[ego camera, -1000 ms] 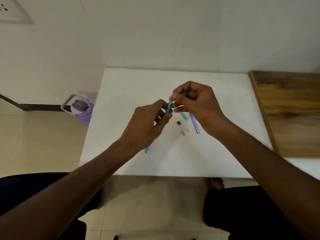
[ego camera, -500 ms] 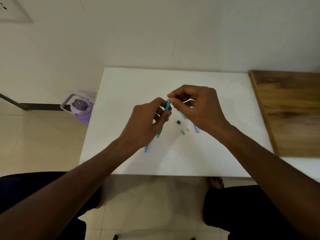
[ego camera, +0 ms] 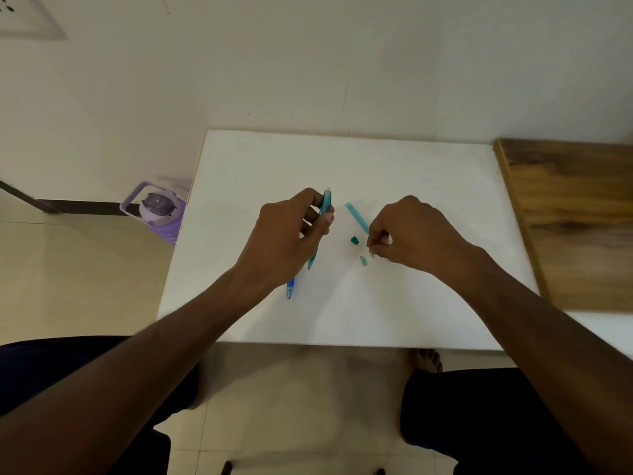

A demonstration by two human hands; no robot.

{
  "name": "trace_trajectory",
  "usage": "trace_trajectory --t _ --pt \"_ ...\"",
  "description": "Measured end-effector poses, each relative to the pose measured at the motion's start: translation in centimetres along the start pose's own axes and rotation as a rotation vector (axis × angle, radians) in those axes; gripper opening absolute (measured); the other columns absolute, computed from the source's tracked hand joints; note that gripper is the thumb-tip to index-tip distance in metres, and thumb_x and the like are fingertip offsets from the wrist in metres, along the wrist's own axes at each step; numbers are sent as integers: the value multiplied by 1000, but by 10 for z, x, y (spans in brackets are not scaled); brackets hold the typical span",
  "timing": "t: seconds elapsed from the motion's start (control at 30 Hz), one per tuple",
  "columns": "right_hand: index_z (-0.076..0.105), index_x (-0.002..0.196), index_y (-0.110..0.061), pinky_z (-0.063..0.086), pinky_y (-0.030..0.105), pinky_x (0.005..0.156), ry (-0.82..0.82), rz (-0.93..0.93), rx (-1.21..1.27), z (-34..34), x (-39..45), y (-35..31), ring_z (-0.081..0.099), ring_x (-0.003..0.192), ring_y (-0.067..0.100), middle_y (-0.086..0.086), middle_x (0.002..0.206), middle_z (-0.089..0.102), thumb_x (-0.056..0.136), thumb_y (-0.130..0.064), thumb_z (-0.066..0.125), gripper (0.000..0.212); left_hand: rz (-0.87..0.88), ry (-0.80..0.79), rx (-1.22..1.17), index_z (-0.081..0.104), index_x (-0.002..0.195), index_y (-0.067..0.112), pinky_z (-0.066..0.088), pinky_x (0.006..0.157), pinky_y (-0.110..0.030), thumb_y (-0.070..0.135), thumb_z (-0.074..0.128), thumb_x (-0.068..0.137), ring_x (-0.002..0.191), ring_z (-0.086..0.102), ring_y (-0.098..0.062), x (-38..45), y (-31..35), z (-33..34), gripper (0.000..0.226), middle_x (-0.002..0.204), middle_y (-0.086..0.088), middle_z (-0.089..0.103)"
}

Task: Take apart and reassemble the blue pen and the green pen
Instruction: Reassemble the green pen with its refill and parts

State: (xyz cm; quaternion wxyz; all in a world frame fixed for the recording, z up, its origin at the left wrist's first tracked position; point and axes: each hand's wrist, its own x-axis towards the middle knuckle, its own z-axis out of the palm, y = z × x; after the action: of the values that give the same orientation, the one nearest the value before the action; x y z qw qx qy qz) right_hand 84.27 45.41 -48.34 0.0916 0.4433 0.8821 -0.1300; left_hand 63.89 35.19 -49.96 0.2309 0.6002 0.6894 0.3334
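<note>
The right hand (ego camera: 407, 231) has left the green pen (ego camera: 320, 228), still gripped by the left hand (ego camera: 291, 234), and now pinches at a tiny part (likely the spring) on the counter (ego camera: 428, 186).

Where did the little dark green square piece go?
In the head view, the dark green square piece lies on the white table, between the two hands, just left of the right hand and below the long teal tube.
</note>
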Motion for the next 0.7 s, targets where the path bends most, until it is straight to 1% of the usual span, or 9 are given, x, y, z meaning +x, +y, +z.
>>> trace_trajectory --t 0.17,0.33,0.4,0.43,0.5,0.57,0.6,0.63,0.7 --pt "83 103 -30 57 29 73 -33 13 -46 6 4 0 72 85 19 -5 93 77 90 -36 78 15 -3 -7 11 65 115 25 63 81 -25 39 59 104 80 74 -2 -1 -2 1 19 91 13 75" --pt "77 92 -27 33 22 51 -67 3 -103 11 5 -2 67 78 20 -5 86 71 87 -29 72 8 -8 -7 28 64 115 27 64 80 -30 42 59 104 79 74 -3 0 -5 2 19 91 14 75" --pt "71 86 -28 34 24 51 -96 -23 -127 13 3 -2 66 79 20 -6 86 69 87 -30 71 2 -8 -7 38 64 115 27 64 79 -30 43 59 104 78 74 -4 0 -5 3 20 90 14 75" --pt "67 84 -29 37 26 53 -101 -49 -119 13 4 0 66 79 19 -6 85 69 88 -31 70 6 -6 -7 41 64 115 28 64 78 -31 44 59 104 78 73 -4 0 -4 3 20 89 15 75" --pt "64 82 -30 43 25 59 -51 -81 89 7 5 7 68 77 14 -10 84 71 91 -33 69 10 9 -11 48 65 114 28 64 75 -32 44 58 104 77 72 -4 -1 -4 3 20 87 15 74" --pt "67 89 -33 49 15 62 90 -72 439 -7 6 11 71 81 7 -15 89 74 96 -34 68 8 26 -25 72 66 115 28 61 74 -33 44 58 104 76 70 -6 -2 -4 4 22 85 14 73" --pt "67 92 -34 53 14 65 161 -66 587 -13 7 11 71 86 4 -17 93 76 99 -35 66 7 38 -35 83 66 115 28 60 73 -33 45 58 103 75 68 -7 -3 -3 4 22 84 13 72" --pt "68 95 -33 56 14 69 199 -66 716 -17 7 10 72 90 3 -17 96 77 102 -34 65 7 53 -43 91 67 116 27 59 72 -32 44 58 103 75 67 -10 -3 -2 5 23 84 13 71" --pt "68 101 -24 59 16 73 196 -89 876 -18 7 4 75 92 7 -14 101 79 105 -28 62 8 80 -55 105 68 117 24 57 73 -30 41 60 103 76 67 -14 -4 0 7 24 85 10 71"
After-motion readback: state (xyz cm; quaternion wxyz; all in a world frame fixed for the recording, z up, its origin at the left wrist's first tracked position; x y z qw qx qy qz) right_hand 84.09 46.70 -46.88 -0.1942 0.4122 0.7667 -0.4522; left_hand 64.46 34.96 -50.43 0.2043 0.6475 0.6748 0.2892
